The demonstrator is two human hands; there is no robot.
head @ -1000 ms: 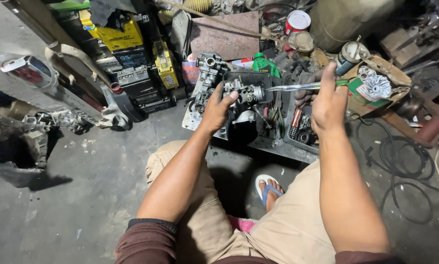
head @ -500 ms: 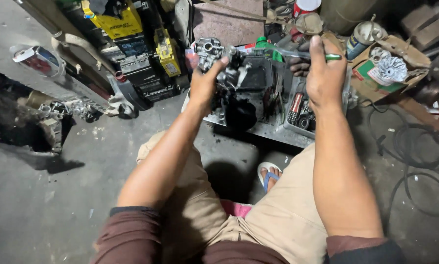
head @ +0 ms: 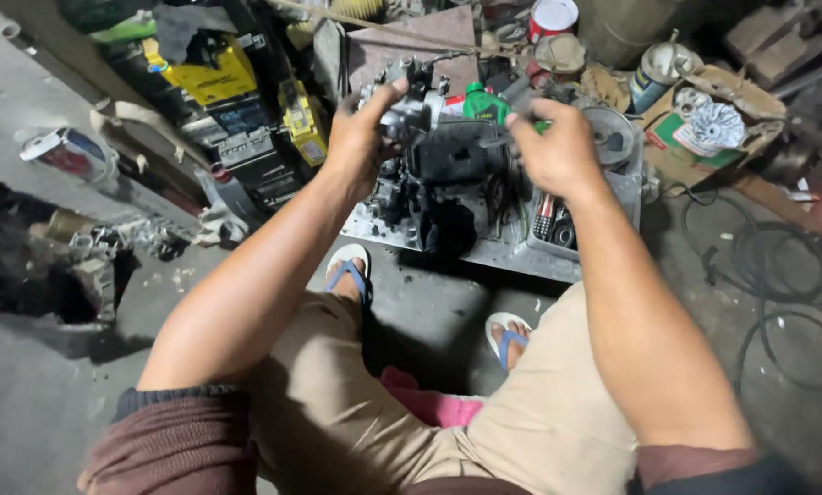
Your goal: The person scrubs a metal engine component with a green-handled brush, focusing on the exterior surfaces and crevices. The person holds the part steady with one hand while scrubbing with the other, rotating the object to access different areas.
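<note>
My left hand (head: 361,128) grips a grey metal carburetor (head: 409,105), held up above a low metal tray (head: 576,261) of parts. My right hand (head: 553,151) is closed around a screwdriver with a green handle (head: 541,126); its shaft points left toward the carburetor and is mostly hidden by my fingers. The two hands are close together, about a hand's width apart. A second carburetor body (head: 388,197) lies on the tray below my left hand.
Yellow and black batteries (head: 214,69) stand at the back left. A green bottle (head: 484,101), a red-lidded tin (head: 553,18), a spray can (head: 654,73) and an open cardboard box (head: 718,128) crowd the back. Black cables (head: 787,284) coil on the floor at right.
Both hands rose and moved closer together. The carburetor went up and left off the tray. The screwdriver shaft, plainly visible before, is now mostly covered by my right hand. My left foot came into view.
</note>
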